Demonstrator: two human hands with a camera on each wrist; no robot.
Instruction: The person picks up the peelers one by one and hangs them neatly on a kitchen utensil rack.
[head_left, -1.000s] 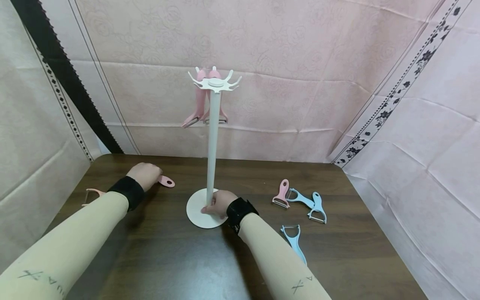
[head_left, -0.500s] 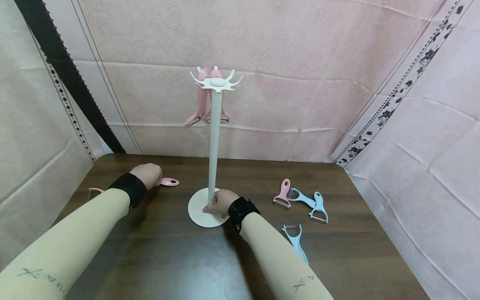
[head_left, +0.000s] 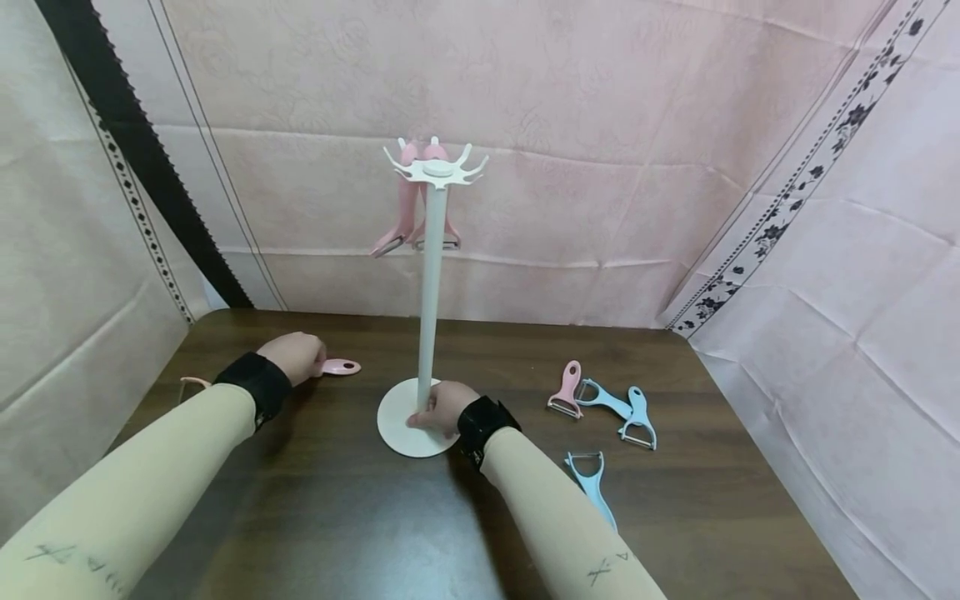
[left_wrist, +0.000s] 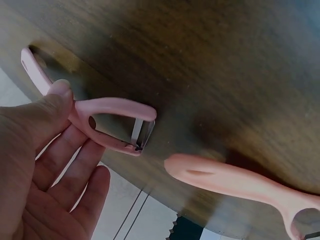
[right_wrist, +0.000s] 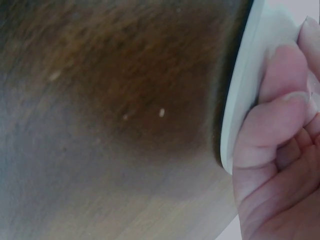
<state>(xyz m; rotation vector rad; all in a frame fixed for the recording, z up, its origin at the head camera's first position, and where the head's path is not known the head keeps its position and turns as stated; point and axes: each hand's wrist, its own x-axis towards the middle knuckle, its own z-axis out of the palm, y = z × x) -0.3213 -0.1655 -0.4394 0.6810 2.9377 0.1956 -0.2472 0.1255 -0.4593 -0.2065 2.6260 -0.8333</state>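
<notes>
My left hand [head_left: 297,357] pinches a pink peeler [left_wrist: 112,107] by its handle between thumb and fingertips, low over the wooden table. In the head view only the end of that handle shows past the hand. A second pink peeler [left_wrist: 225,182] lies beside it, mostly behind my left forearm in the head view. My right hand [head_left: 446,408] grips the foot of a white stand [head_left: 430,283], its thumb over the round base [head_left: 397,421]. Two pink peelers [head_left: 407,196] hang from the hooks at the stand's back.
To the right on the table [head_left: 510,483] lie a pink peeler [head_left: 567,387], two touching blue peelers [head_left: 637,412] and another blue peeler [head_left: 590,483] nearer, partly hidden by my right forearm. Patterned cloth [head_left: 562,225] hangs behind and at both sides.
The pink peeler's handle in my left hand has swung from slanting down to nearly level, and that hand has shifted slightly right. My right hand keeps its place on the stand.
</notes>
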